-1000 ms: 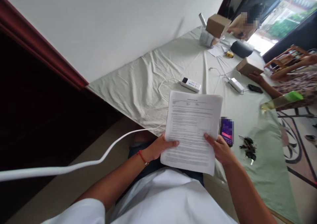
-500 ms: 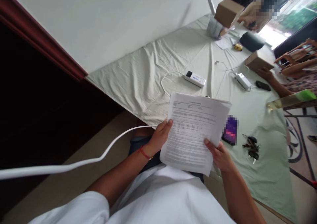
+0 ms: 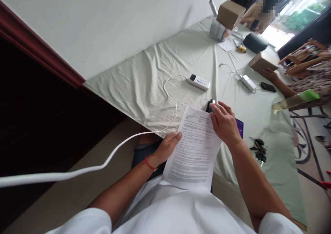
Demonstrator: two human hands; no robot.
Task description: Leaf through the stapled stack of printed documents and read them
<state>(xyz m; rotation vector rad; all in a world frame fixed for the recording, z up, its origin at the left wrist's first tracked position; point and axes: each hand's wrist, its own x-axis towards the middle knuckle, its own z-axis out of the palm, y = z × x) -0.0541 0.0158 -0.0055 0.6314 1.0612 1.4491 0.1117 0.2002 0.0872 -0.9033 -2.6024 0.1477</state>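
Printed paper sheets in a thin stack slant over the table's near edge and my lap. My left hand is closed on their left edge, thumb on top. My right hand is over their upper right corner, its fingers apart and partly bent. Its fingertips are at a small dark object with a silvery top, mostly hidden by the hand and paper; whether they touch it I cannot tell. Behind that hand a phone with a purple screen is partly covered.
A white power bank with a white cable lies on the pale tablecloth. Keys, another white device, a black phone and a green-capped bottle are to the right. Two people are near cardboard boxes.
My right hand has let go of the sheets' right edge and moved up to the dark object. The sheets have shifted slightly down and left; my left hand keeps its hold.
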